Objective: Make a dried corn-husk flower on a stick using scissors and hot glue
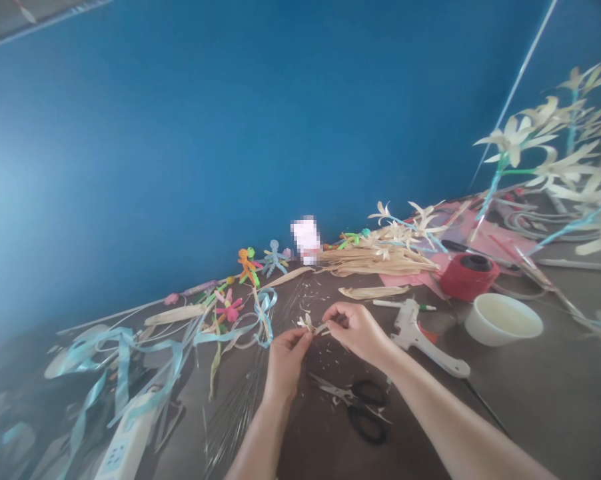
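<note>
My left hand [287,357] pinches a small cream flower [305,322] between thumb and fingers, its petals pointing up. Close beside it, my right hand [353,328] is closed on a pale strip [322,329] that reaches toward the flower's base. Whether strip and flower are joined I cannot tell. Black-handled scissors [353,398] lie partly spread on the dark table [320,443] below my hands. A white glue gun [425,337] rests right of my right wrist, with a pen-like stick [400,304] behind it.
A white bowl [503,320] and a red tape roll [468,275] stand at right, near tall cream flowers [515,140]. Dried husks [375,261] lie at the back. Blue ribbon [123,353], thin wires [238,407] and a power strip [128,437] spread at left.
</note>
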`<state>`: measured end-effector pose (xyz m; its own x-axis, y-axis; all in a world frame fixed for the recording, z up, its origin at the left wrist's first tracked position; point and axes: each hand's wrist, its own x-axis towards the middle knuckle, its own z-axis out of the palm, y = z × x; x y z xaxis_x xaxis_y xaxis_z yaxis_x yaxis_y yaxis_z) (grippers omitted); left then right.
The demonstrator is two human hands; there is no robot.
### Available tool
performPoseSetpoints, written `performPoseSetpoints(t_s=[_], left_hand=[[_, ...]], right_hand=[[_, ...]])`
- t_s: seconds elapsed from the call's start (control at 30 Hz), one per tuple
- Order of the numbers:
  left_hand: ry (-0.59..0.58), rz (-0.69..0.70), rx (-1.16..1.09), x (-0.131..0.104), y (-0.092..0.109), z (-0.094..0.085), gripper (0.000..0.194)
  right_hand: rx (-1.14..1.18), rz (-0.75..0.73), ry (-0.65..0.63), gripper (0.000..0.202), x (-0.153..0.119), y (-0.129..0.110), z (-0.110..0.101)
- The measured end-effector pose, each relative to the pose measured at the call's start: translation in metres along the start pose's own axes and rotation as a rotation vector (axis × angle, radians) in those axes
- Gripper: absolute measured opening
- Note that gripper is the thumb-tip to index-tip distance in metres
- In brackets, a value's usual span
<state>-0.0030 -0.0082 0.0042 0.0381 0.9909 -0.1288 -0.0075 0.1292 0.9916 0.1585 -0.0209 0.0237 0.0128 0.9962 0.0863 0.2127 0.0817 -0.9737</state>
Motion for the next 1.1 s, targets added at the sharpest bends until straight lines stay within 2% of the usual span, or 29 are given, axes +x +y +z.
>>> performPoseSetpoints(t_s=[0.23, 0.47, 0.53, 0.7, 0.93, 1.1], left_hand=[[-0.011, -0.006, 0.063, 0.000, -0.006, -0.001, 0.021], [0.028, 0.046, -0.054, -0.002, -0.004, 0.002, 0.016], [0.032, 0.074, -0.095, -0.002, -0.003, 0.002, 0.014], [0.054, 0.129, -0.032, -0.003, -0.002, 0.001, 0.016], [0.043, 0.151, 0.061, -0.004, -0.007, 0.000, 0.017], [0.077, 0.165, 0.079, -0.004, -0.009, -0.001, 0.017]], right_hand=[[0.074, 0.005, -0.031, 0.010, -0.002, 0.000, 0.003], [0.432, 0.066, -0.094, 0.026, -0.001, 0.005, 0.012], [0.478, 0.095, -0.114, 0.024, -0.001, 0.006, 0.014], [0.442, 0.132, -0.129, 0.014, -0.003, 0.003, 0.017], [0.454, 0.159, -0.058, 0.019, -0.002, 0.005, 0.016], [0.438, 0.141, -0.076, 0.021, -0.004, 0.003, 0.019]])
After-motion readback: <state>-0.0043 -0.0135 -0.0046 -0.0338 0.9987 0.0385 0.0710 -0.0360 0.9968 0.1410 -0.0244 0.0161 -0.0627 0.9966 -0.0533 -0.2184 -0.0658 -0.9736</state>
